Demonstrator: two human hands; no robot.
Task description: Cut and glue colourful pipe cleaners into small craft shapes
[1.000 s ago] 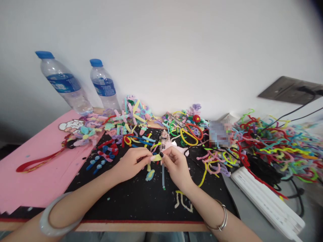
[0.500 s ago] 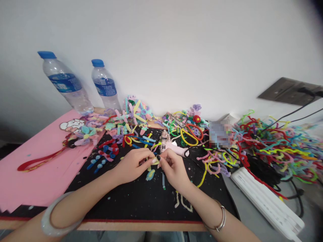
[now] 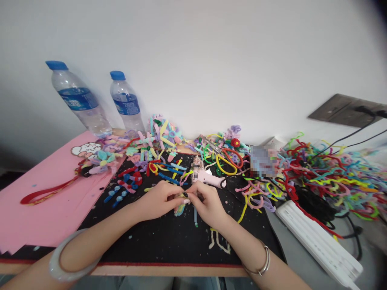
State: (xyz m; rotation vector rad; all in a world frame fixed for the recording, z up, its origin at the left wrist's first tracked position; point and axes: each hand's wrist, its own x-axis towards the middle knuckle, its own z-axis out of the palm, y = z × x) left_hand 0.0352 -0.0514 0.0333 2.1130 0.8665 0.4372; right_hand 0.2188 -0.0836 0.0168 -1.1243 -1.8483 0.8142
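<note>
My left hand (image 3: 160, 199) and my right hand (image 3: 208, 203) meet over the middle of the black mat (image 3: 145, 241). Both are closed in a pinch on a small pale yellow pipe cleaner piece (image 3: 179, 196), mostly hidden by the fingers. A small dark spot shows at the fingertips; I cannot tell whether it is a nail or a bead. Just under the fingertips lies a blue-green and yellow fuzzy piece (image 3: 180, 210). A short grey-blue stick (image 3: 195, 217) lies beside my right hand. Beyond the hands rests a pink glue gun (image 3: 208, 178).
Two water bottles (image 3: 80, 98) stand at the back left, near pink sheets (image 3: 39, 177) and a red strap (image 3: 48, 193). Finished pipe cleaner flowers (image 3: 165, 135) line the wall. Loose pipe cleaners (image 3: 338, 173) heap up at right, behind a white power strip (image 3: 319, 241). A wall socket (image 3: 341, 108) is above.
Both hands have come closer together, with the fingertips slightly lower, now partly over the blue-green piece. The yellow piece shows less between the fingers.
</note>
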